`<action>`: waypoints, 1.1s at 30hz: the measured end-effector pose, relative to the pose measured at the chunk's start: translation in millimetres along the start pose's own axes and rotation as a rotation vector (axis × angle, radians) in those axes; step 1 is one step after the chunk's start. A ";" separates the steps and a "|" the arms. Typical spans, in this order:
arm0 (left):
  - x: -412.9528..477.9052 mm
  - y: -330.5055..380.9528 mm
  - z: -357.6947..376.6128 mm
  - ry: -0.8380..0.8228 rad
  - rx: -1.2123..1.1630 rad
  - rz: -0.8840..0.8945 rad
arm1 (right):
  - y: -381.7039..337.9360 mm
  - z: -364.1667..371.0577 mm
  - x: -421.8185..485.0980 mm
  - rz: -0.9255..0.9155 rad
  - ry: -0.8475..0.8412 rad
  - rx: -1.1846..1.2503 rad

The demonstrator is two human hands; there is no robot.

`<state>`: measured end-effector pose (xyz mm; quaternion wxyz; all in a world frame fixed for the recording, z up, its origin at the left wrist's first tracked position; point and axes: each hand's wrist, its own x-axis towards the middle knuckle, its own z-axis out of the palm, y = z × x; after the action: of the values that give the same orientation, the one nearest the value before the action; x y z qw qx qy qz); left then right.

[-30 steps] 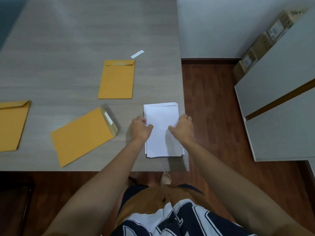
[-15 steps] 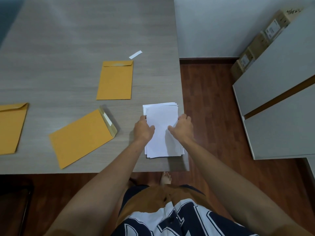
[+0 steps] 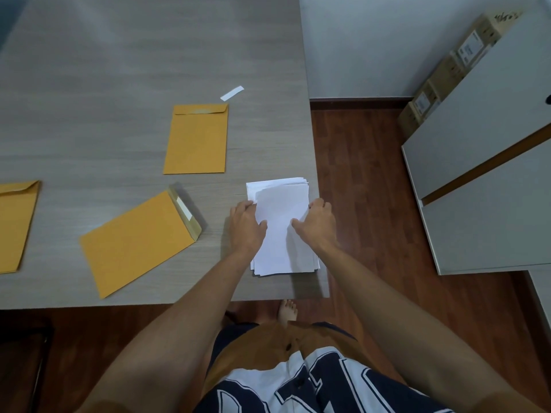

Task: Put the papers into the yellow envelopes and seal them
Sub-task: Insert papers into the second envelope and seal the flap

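A stack of white papers (image 3: 281, 204) lies near the table's right front corner. My left hand (image 3: 246, 226) grips the stack's left edge and my right hand (image 3: 319, 223) grips its right edge, with thumbs on top; the top sheets bow upward between them. An open yellow envelope (image 3: 137, 242) lies tilted to the left, its flap with a white strip lifted. A second yellow envelope (image 3: 196, 140) with its flap down lies farther back. A third yellow envelope (image 3: 15, 225) sits at the left frame edge.
The grey wooden table (image 3: 119, 70) ends just right of the papers, over a brown wood floor. A small white peel strip (image 3: 232, 93) lies beyond the far envelope. A grey cabinet (image 3: 483, 174) and cardboard boxes (image 3: 447, 73) stand to the right.
Both hands have closed in on the paper stack's sides, and the top sheets have lifted and bowed slightly. The envelopes have not moved.
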<state>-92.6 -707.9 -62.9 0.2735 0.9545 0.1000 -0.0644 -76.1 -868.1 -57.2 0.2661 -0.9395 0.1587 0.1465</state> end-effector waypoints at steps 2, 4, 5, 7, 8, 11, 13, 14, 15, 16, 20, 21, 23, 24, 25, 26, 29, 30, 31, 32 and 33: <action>2.9 2.0 -0.7 0.001 -0.022 -0.042 | 0.5 -0.2 -0.3 -0.005 -0.003 -0.003; 7.7 4.5 -1.1 0.006 -0.067 -0.101 | 0.9 -0.2 -0.2 -0.011 -0.005 -0.008; 10.1 5.6 -1.3 0.009 -0.089 -0.120 | 0.8 -0.1 0.0 -0.012 -0.006 -0.010; 14.2 8.4 -1.9 0.019 -0.150 -0.144 | 1.4 0.0 0.3 -0.012 -0.008 -0.009; 15.2 9.4 -2.1 0.026 -0.170 -0.154 | 1.6 0.3 0.6 -0.011 -0.009 -0.004; 13.2 12.4 0.4 0.015 -0.099 -0.126 | 1.8 0.5 1.7 -0.008 -0.017 0.000; 11.6 10.3 2.6 0.006 -0.059 -0.100 | 1.5 0.6 2.1 -0.004 -0.020 -0.006; 11.5 8.9 3.7 0.007 -0.056 -0.097 | 1.6 0.7 2.1 -0.003 -0.021 -0.010; 12.5 7.0 4.9 0.013 -0.057 -0.099 | 1.6 0.9 2.4 -0.004 -0.020 -0.014; 13.3 6.3 5.2 0.020 -0.059 -0.107 | 2.1 1.1 2.4 -0.006 -0.018 -0.016; 17.1 6.0 4.4 0.048 -0.104 -0.141 | 2.5 1.5 2.4 -0.010 -0.013 -0.015; 17.4 6.1 3.9 0.054 -0.116 -0.142 | 2.6 1.7 2.4 -0.012 -0.013 -0.016; 17.7 6.4 3.5 0.061 -0.146 -0.151 | 2.9 1.5 2.1 -0.016 -0.010 -0.018; 17.5 7.3 3.2 0.063 -0.161 -0.155 | 2.9 1.4 2.0 -0.017 -0.008 -0.018; 17.7 8.7 2.7 0.062 -0.174 -0.160 | 2.8 1.4 2.1 -0.018 -0.009 -0.019; 18.0 10.4 1.6 0.060 -0.182 -0.164 | 2.7 1.4 2.2 -0.019 -0.010 -0.021; 23.1 10.8 2.7 0.026 -0.204 -0.200 | 1.9 1.0 2.6 -0.019 -0.016 -0.024; 24.4 10.1 3.4 0.016 -0.222 -0.213 | 1.9 0.7 2.5 -0.018 -0.017 -0.022; 25.5 8.7 4.4 0.012 -0.250 -0.226 | 1.5 0.6 2.5 -0.018 -0.018 -0.022; 25.5 7.9 4.3 0.005 -0.278 -0.245 | 1.5 0.3 2.2 -0.019 -0.019 -0.022; 25.6 7.0 4.4 -0.004 -0.303 -0.265 | 1.6 0.3 2.3 -0.021 -0.020 -0.019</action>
<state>-66.5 -712.0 -67.6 0.4032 0.8808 0.2327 -0.0862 -74.7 -869.8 -59.0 0.2604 -0.9420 0.1450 0.1546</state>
